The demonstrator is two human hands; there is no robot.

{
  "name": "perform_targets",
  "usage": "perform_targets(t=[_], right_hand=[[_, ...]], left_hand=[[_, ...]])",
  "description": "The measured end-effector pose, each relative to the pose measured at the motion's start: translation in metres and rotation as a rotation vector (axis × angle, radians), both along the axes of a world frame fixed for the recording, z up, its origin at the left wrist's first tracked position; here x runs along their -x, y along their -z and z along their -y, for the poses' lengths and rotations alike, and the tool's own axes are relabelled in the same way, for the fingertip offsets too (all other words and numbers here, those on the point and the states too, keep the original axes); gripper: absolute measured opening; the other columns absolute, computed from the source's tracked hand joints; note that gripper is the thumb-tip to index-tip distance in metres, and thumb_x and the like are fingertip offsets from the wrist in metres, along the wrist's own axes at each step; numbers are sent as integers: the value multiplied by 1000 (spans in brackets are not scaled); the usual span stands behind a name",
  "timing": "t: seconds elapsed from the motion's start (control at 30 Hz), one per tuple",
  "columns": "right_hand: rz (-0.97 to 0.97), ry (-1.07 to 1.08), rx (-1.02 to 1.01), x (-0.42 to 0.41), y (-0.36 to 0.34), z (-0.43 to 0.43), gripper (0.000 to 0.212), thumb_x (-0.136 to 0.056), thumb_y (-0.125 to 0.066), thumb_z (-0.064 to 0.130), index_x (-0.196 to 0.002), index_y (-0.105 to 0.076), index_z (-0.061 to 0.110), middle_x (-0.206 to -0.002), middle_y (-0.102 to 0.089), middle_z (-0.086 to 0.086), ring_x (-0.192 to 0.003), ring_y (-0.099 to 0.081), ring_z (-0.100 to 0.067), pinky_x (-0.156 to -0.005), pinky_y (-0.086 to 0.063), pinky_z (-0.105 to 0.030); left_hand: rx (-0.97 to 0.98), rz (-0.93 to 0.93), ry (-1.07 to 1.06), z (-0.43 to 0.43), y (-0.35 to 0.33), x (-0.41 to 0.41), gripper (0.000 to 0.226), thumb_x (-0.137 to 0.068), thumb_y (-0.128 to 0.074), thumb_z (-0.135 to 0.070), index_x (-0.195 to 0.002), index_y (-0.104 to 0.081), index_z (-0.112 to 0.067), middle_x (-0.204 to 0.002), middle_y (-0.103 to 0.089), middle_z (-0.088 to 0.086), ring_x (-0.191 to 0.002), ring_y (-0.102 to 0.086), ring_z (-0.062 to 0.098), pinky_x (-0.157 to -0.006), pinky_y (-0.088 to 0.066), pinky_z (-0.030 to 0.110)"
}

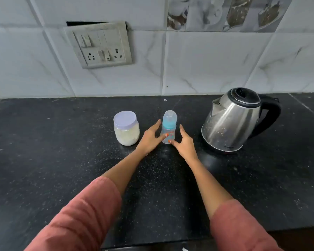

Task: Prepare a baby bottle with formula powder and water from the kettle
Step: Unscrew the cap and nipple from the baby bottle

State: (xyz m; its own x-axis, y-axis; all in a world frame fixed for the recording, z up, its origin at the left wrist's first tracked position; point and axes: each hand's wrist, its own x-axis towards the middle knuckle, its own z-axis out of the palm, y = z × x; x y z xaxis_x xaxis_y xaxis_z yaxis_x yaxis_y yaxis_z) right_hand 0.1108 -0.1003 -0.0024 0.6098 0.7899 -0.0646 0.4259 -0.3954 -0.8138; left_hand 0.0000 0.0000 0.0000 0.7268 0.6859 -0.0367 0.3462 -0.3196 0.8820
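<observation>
A clear baby bottle (169, 126) with a teal collar and a clear cap stands upright at the middle of the black counter. My left hand (150, 136) is spread just left of it, thumb tip touching its lower body. My right hand (183, 144) is spread just right of it, thumb tip at its base. Neither hand grips the bottle. A clear jar of white formula powder (126, 128) with a pale lid stands to the left. A steel kettle (232, 122) with a black lid and handle stands to the right, lid closed.
The black speckled counter (80, 160) meets a white tiled wall at the back. A switch and socket panel (100, 45) is mounted on the wall above the jar. The counter's front edge runs along the bottom right.
</observation>
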Motion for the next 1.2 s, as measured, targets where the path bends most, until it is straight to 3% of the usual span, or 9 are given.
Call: perform_targets(t=[0.23,0.33,0.6,0.73,0.87,1.0,1.2], right_hand=[[-88,-37,-25,-10,14,-16,70,-78,-71,16,-140,-38,15,-139,-50,-6,-129,-44,-19,-109,-36,-40],[-103,-41,-70,-12,15,-19,64,-77,-71,11,-136,-44,12,-134,-54,-7,-127,-48,-19,-107,-38,-42],[-131,-35,-120,-6,7,-7,57,-76,-73,9,-128,-52,7,-126,-60,-10,-119,-55,-20,-103,-43,-43],[-158,-37,-152,6,-1,13,57,-75,-73,8,-128,-52,7,-125,-61,-10,-118,-56,-18,-103,-44,-41],[-198,-36,-158,22,-12,38,60,-74,-74,9,-129,-50,6,-127,-59,-10,-116,-55,-14,-103,-43,-34],[-218,-37,-156,40,-17,66,59,-73,-74,7,-128,-52,8,-125,-61,-9,-116,-57,-15,-101,-45,-30],[-193,-32,-141,62,-14,104,58,-73,-74,6,-128,-52,7,-124,-60,-5,-111,-54,-6,-97,-44,-22]], left_hand=[[224,99,-17,-13,8,-11,68,-80,-69,-13,-138,-36,-10,-140,-46,9,-128,-45,19,-107,-36,32],[235,95,-1,-19,9,-12,66,-78,-71,-13,-136,-39,-9,-137,-49,10,-124,-49,18,-107,-38,35],[209,123,7,-6,5,-5,61,-77,-71,-9,-131,-45,-8,-132,-54,9,-113,-52,8,-95,-41,20],[167,127,22,7,-1,7,61,-76,-73,-13,-130,-46,-9,-130,-56,8,-110,-53,6,-84,-45,10],[128,105,29,29,-9,22,62,-74,-74,-15,-130,-46,-10,-128,-57,7,-109,-54,7,-87,-44,13],[114,110,9,58,-11,41,62,-73,-75,-14,-128,-48,-10,-124,-59,4,-106,-55,6,-80,-44,5],[120,127,-2,100,-6,64,61,-72,-76,-13,-126,-49,-11,-120,-60,0,-109,-56,6,-91,-45,15]])
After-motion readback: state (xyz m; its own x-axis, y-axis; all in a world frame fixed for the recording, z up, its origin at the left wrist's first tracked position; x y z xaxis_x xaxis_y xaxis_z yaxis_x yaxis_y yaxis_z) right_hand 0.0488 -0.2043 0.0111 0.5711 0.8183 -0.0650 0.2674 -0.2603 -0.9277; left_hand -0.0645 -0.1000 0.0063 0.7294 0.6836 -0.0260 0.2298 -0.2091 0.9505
